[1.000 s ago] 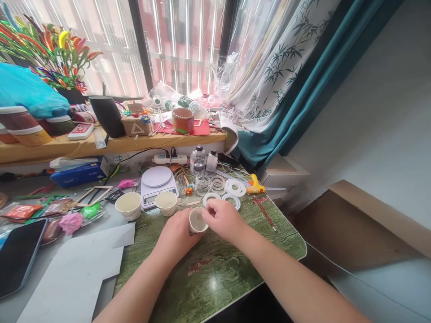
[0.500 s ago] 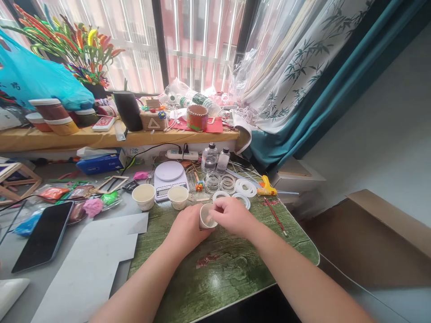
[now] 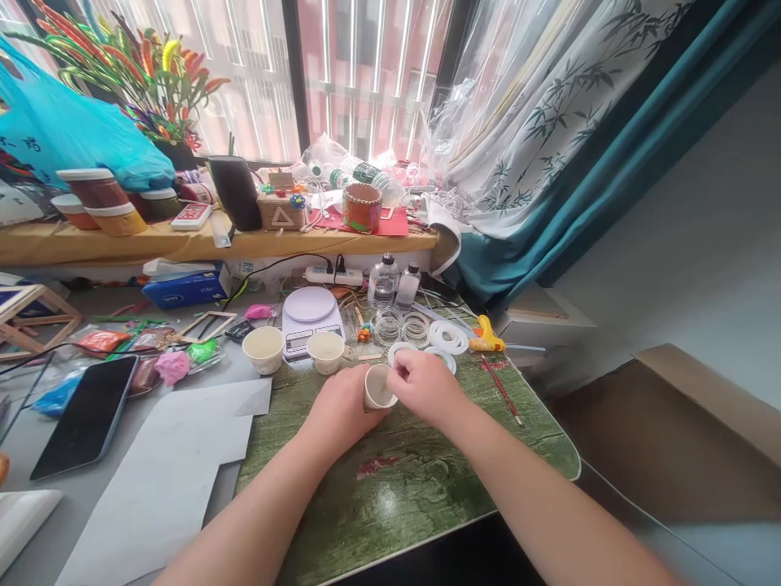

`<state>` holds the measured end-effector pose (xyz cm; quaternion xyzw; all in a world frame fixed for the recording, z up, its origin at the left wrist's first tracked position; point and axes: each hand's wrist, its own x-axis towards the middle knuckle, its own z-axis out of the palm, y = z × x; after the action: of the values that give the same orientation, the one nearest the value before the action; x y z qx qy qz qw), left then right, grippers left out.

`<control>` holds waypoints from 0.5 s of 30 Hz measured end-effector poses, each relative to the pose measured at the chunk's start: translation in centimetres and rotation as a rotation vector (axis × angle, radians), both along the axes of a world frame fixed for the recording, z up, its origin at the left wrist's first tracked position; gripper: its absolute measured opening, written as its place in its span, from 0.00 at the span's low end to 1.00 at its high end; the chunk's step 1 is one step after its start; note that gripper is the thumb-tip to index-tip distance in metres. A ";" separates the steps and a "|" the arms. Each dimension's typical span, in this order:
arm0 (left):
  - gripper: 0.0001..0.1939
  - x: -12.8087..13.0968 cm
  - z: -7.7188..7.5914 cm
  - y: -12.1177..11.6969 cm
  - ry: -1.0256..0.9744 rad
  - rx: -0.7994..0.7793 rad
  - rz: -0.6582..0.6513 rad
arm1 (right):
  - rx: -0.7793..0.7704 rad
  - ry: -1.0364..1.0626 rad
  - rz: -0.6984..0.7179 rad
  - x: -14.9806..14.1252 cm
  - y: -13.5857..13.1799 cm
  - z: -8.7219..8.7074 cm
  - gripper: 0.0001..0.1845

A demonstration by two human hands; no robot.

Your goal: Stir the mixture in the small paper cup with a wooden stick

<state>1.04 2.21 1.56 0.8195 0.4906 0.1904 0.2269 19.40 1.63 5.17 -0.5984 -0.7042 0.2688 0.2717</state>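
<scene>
My left hand (image 3: 346, 395) is wrapped around a small white paper cup (image 3: 377, 392), which tilts a little with its mouth toward me. At the cup's right rim, my right hand (image 3: 424, 381) has its fingers pinched together. Whatever they hold is hidden or too small to name; a faint tan bit shows inside the cup. Behind my left hand stand another paper cup (image 3: 325, 353) and, further left, a third paper cup (image 3: 263, 352). White silicone rings (image 3: 449, 336) lie just beyond my right hand.
A digital scale (image 3: 312, 317) sits behind the cups, with two clear bottles (image 3: 384, 281) to its right. A yellow glue gun (image 3: 486, 334) and a red brush (image 3: 501, 389) lie at the right edge. A phone (image 3: 85, 415) and white sheets (image 3: 164, 472) are left.
My right hand has drawn slightly up and right, from over the cup's mouth to its rim. My left hand still holds the cup. The view has shifted a little.
</scene>
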 end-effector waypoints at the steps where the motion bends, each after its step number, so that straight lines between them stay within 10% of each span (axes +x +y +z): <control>1: 0.22 0.0 0.0 0.0 0.000 -0.002 -0.002 | 0.005 0.003 -0.002 0.0 0.0 0.0 0.14; 15: 0.24 -0.1 -0.4 0.1 -0.033 0.010 -0.011 | 0.005 -0.009 0.052 0.4 0.4 0.1 0.14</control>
<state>0.91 2.28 1.20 0.8201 0.4812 0.2049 0.2320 19.85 1.99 5.23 -0.5805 -0.7212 0.2713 0.2632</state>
